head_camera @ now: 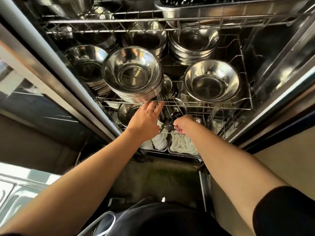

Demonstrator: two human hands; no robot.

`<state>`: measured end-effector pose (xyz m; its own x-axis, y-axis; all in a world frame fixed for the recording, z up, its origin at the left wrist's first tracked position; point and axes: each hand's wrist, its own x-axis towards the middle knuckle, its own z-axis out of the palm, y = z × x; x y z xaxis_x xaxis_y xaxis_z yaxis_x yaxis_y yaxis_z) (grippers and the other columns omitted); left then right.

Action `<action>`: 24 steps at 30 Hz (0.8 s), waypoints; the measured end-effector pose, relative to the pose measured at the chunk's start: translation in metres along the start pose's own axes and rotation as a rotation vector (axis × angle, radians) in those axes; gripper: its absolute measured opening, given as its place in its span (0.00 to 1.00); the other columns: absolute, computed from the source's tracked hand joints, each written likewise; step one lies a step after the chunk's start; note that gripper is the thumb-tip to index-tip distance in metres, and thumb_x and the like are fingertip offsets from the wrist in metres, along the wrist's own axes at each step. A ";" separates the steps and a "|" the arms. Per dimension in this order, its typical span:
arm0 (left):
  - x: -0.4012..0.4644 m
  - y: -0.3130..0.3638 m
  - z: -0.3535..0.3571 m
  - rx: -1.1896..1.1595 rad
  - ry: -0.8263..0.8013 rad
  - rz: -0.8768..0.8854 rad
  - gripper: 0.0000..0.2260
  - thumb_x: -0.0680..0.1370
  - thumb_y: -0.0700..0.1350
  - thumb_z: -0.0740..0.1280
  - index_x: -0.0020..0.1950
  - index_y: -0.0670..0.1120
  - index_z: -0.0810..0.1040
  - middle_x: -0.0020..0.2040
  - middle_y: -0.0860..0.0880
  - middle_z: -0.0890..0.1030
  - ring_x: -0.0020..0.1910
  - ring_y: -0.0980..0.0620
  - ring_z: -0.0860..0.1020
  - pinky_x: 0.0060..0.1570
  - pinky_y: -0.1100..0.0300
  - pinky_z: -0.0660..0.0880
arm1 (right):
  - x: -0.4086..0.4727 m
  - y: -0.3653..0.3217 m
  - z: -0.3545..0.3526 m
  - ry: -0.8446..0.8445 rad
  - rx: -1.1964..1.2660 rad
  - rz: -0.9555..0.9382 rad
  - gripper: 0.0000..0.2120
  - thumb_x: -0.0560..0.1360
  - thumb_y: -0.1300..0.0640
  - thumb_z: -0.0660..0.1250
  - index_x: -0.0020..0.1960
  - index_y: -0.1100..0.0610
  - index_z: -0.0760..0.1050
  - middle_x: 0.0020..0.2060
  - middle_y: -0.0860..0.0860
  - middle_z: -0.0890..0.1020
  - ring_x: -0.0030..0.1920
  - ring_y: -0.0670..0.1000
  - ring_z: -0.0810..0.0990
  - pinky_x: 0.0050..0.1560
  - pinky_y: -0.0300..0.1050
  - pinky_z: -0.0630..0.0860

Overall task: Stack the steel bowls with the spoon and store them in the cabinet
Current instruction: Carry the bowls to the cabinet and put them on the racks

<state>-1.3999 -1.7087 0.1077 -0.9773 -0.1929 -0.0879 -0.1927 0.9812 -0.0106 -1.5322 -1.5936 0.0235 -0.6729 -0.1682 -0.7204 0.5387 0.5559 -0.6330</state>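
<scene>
A tall, tilted stack of steel bowls (132,74) stands on the wire shelf (213,107) of the open cabinet. My left hand (144,119) reaches up to the base of that stack, fingers spread and touching its lowest rims at the shelf's front rail. My right hand (183,124) is lower, closed around the handle of a spoon (167,127) whose dark bowl end points left, just under the shelf. A second steel bowl stack (211,81) stands to the right on the same shelf.
More bowl stacks (194,43) fill the back of the shelf and another (87,65) stands left. An upper wire rack (153,20) holds a steel tray. Below, a steel bowl (127,114) and trays of white cloths (182,144) sit on the lower level. Cabinet door frames flank both sides.
</scene>
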 end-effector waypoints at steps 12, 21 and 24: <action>0.001 0.000 0.001 -0.027 0.044 -0.005 0.39 0.77 0.54 0.67 0.82 0.49 0.50 0.77 0.45 0.65 0.75 0.42 0.61 0.72 0.49 0.65 | 0.000 0.000 0.003 -0.033 -0.352 -0.124 0.12 0.77 0.63 0.71 0.59 0.67 0.79 0.41 0.58 0.86 0.37 0.53 0.86 0.47 0.48 0.86; 0.005 0.001 -0.013 -0.062 -0.015 -0.014 0.37 0.78 0.55 0.66 0.82 0.50 0.52 0.76 0.46 0.67 0.76 0.42 0.61 0.70 0.46 0.69 | -0.034 0.016 -0.025 -0.027 -0.476 -0.336 0.18 0.76 0.59 0.73 0.64 0.59 0.79 0.39 0.52 0.84 0.40 0.55 0.87 0.52 0.51 0.85; 0.008 0.003 -0.021 -0.041 -0.040 -0.014 0.34 0.79 0.56 0.64 0.81 0.49 0.55 0.75 0.45 0.69 0.75 0.41 0.63 0.69 0.45 0.71 | -0.053 0.018 -0.043 0.009 -0.536 -0.473 0.16 0.76 0.57 0.72 0.63 0.58 0.81 0.52 0.54 0.86 0.47 0.55 0.86 0.50 0.49 0.83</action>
<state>-1.4100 -1.7072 0.1277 -0.9704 -0.2052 -0.1276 -0.2104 0.9772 0.0287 -1.5083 -1.5396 0.0626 -0.7785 -0.4845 -0.3991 -0.1336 0.7492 -0.6488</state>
